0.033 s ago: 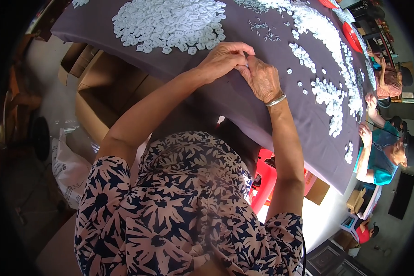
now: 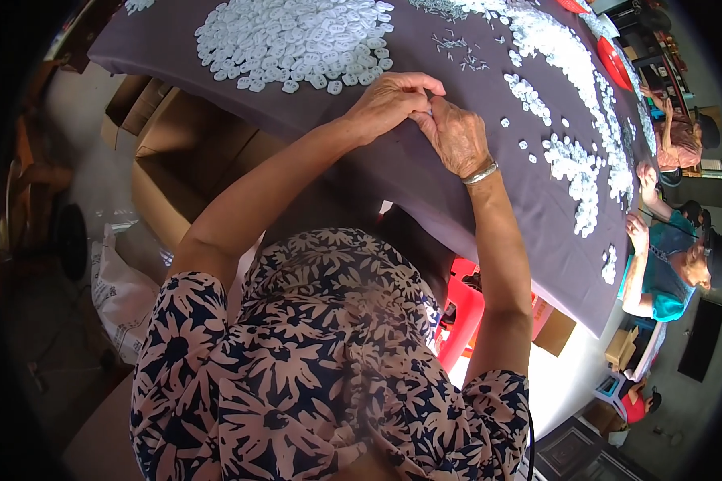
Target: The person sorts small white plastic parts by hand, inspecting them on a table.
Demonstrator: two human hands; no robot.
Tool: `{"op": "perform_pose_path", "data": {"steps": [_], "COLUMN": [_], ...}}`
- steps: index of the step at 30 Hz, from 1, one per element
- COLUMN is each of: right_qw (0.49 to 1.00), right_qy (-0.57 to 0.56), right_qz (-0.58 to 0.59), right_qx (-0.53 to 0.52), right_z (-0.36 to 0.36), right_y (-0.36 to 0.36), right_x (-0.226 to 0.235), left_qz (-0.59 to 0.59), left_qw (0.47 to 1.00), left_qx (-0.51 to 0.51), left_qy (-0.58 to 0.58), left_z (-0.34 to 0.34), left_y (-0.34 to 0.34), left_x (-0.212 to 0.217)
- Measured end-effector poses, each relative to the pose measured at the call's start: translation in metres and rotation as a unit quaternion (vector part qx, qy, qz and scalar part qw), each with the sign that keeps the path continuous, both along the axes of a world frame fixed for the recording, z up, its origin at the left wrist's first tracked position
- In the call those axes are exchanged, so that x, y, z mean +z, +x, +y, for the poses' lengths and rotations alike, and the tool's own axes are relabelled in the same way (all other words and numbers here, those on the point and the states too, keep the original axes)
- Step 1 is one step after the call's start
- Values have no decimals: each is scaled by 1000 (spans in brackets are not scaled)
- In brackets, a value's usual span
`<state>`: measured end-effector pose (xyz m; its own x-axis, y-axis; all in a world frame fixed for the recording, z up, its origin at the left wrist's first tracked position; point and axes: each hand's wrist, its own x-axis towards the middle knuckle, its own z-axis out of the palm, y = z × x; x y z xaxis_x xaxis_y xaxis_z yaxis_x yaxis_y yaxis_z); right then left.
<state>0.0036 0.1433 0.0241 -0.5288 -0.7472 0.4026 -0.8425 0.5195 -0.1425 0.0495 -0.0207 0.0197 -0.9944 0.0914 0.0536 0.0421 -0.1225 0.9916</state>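
The left hand [image 2: 391,106] and right hand [image 2: 460,138] meet over the worktop's [image 2: 537,204] near side, both grips pinching a mostly hidden white piece [image 2: 431,112], apparently to steady it, with the white pile [image 2: 297,44] far left, seemingly for easy reach.

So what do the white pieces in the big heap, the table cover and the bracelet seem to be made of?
White pieces: probably hard plastic, smooth-looking; they keep crisp, rounded, similar shapes. Table cover: likely matte cloth, since it creases softly and hangs over the edge. Bracelet: seemingly polished metal, from its silvery glint.
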Motion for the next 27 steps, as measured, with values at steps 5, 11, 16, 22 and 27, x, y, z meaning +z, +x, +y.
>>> {"op": "perform_pose_path", "data": {"steps": [5,11,16,22,27], "right_qw": [999,997,997,994,966], "right_qy": [-28,-55,-65,-80,-197], "right_qz": [12,-3,-4,-65,-100], "right_qx": [26,46,39,-34,-133], "right_z": [4,-2,0,4,43], "right_y": [0,0,6,6,-5], "right_x": [-1,-5,-2,4,19], "left_qz": [6,14,9,67,223], "left_qw": [999,999,1000,988,882], "left_qx": [10,33,20,119,291], "left_qy": [34,11,-2,-67,-295], "left_z": [9,8,4,1,-33], "left_y": [2,11,10,2,-5], "left_x": [-6,-2,0,-6,8]}}
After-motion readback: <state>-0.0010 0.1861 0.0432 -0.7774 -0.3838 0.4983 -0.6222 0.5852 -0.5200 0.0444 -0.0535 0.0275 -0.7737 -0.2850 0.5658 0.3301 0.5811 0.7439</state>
